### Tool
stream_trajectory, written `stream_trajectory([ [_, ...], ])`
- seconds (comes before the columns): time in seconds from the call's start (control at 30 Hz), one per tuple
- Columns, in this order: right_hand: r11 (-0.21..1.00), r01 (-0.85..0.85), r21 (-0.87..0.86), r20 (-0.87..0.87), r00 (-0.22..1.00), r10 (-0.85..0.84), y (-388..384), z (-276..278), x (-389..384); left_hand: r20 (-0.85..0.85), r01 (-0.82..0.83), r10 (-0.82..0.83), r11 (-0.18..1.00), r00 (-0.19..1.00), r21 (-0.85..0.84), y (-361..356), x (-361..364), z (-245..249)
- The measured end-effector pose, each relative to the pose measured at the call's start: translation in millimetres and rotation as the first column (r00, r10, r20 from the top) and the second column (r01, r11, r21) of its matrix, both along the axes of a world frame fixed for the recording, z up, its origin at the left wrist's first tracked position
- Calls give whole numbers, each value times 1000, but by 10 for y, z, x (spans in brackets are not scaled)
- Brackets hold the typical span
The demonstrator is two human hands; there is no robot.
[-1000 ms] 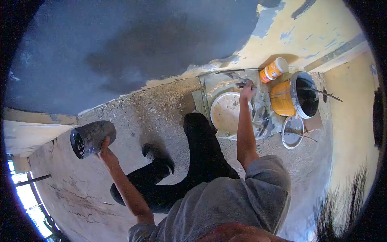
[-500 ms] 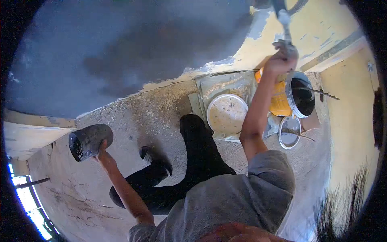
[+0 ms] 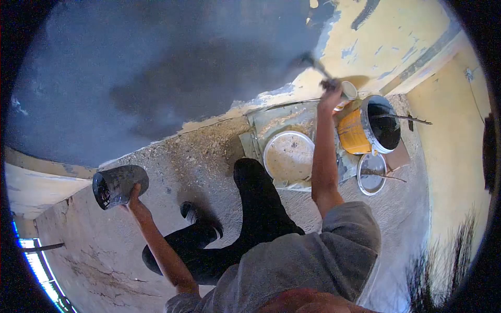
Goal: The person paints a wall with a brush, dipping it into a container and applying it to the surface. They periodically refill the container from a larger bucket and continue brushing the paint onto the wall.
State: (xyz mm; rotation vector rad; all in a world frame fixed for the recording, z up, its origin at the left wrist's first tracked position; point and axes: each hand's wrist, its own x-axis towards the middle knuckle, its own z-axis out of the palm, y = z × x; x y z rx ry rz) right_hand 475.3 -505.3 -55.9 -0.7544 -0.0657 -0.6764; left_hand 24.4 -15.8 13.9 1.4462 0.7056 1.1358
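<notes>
Concrete floor: two buckets, one lid; left hand grips pot, right hand brush.

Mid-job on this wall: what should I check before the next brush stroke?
1. Grip of right hand on brush: ok.
2. Brush head at the edge of the dark painted wall: ok.
3. Hold of left hand on black pot: ok.
4. Paint left in the black pot: cannot tell.
5. The orange bucket upright and open, stick across its rim: ok.
</notes>
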Motion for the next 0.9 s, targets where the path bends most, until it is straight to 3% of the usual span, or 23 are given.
stream_trajectory([
  [0.03,992,120,-44,-104,987,-124,63,536,42,17,-33,34,998,999,-54,-27,17,10],
  [0.1,984,158,-80,135,980,-146,25,1248,137,41,-62,67,993,997,-104,-31,29,36],
  [0.13,983,157,-96,134,980,-144,36,1684,38,10,-41,42,995,999,-94,-29,7,42],
  [0.17,990,143,15,210,967,-143,89,2050,-69,-26,-20,18,996,999,-84,-29,-4,53],
  [0.3,995,59,-84,531,848,-6,6,2508,-173,11,-75,76,995,997,-70,-53,49,108],
  [0.33,984,132,-119,489,870,-58,122,2530,-312,17,-66,68,995,998,-72,-52,59,109],
  [0.37,982,99,-158,482,876,-11,194,2444,-315,26,-57,59,996,998,-72,-45,80,111],
  [0.4,978,66,-198,473,880,36,231,2225,-274,36,-51,54,996,998,-73,-42,112,105],
  [0.43,874,238,-423,383,922,-65,222,1817,-122,50,-43,47,996,998,-80,-37,132,99],
  [0.47,906,155,-393,298,954,-34,367,1432,-92,64,-33,39,996,997,-87,-29,146,86],
  [0.5,855,222,-468,384,923,-29,424,1096,-229,77,-27,34,996,996,-88,26,141,29],
  [0.53,643,451,-618,345,891,-294,406,657,-272,82,44,-34,992,996,-118,119,128,-66],
  [0.57,915,-22,-403,93,994,65,400,495,-482,91,111,-98,983,991,-144,173,140,-131],
  [0.63,973,-118,-199,-229,971,71,296,196,-800,96,115,-102,984,990,-135,178,175,-165],
  [0.67,973,-117,-200,-216,974,72,252,213,-937,83,123,-113,984,990,-132,182,198,-165],
  [0.73,980,-108,-167,-375,926,38,206,351,-1082,80,98,-90,989,993,-108,60,250,-15],
  [0.83,998,-63,-9,-215,975,60,248,769,-597,61,60,-54,993,997,-105,-81,255,176],
  [0.9,998,52,-23,13,999,-51,390,1404,-266,61,42,-35,992,997,-118,8,231,123],
])
